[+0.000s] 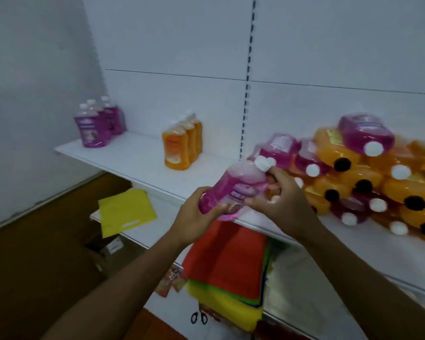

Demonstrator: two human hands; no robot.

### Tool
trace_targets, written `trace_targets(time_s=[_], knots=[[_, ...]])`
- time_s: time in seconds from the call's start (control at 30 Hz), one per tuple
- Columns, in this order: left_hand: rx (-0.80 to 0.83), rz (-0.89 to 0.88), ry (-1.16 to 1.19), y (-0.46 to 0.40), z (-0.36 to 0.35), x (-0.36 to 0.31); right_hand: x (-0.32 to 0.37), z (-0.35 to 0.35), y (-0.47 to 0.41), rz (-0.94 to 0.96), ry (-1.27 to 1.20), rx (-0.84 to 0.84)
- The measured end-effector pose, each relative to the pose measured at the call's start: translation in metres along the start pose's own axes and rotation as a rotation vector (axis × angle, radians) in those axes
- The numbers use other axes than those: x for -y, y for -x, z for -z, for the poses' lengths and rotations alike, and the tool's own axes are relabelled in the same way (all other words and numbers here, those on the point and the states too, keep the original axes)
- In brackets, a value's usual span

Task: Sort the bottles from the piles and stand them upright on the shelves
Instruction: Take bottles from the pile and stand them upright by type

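Observation:
I hold a pink bottle [236, 187] with a white cap tilted in front of the shelf's edge. My left hand [194, 217] grips its base from below. My right hand [280, 195] wraps its upper body near the neck. On the right of the white shelf [138, 160] lies a pile of pink and orange bottles [368, 173] on their sides, caps toward me. Three pink bottles [96, 123] stand upright at the far left. A row of orange bottles [182, 143] stands upright in the middle.
Below the shelf a lower shelf holds a yellow bag [125, 212], a stack of red, green and yellow bags [228, 263] and black-handled scissors [198, 317]. A brown floor [35, 253] lies at the left. A slotted upright [247, 77] divides the back panel.

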State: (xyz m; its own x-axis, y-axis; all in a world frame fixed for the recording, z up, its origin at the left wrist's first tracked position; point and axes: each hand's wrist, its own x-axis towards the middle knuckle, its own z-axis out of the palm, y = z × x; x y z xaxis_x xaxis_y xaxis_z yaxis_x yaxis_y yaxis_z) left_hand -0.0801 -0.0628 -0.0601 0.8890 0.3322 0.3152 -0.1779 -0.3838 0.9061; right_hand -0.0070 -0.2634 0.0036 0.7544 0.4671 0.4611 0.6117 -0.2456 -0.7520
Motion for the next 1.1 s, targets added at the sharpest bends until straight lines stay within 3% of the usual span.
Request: trace_targets(time_s=[0.3,0.57,0.73,1.1], knots=[[-0.111,0.096,0.04,-0.057,0.198,0.086,0.057,-0.222,-0.135,0.129,-0.211,0.044],[-0.207,0.102,-0.034,-0.135,0.336,0.149,0.096,-0.372,-0.246,0.147,-0.153,0.071],[-0.244,0.02,-0.196,-0.17,0.376,0.177,0.097,-0.424,-0.289,0.16,-0.119,0.103],[-0.388,0.152,-0.243,-0.238,0.41,0.231,0.083,-0.491,-0.357,0.198,-0.042,0.164]])
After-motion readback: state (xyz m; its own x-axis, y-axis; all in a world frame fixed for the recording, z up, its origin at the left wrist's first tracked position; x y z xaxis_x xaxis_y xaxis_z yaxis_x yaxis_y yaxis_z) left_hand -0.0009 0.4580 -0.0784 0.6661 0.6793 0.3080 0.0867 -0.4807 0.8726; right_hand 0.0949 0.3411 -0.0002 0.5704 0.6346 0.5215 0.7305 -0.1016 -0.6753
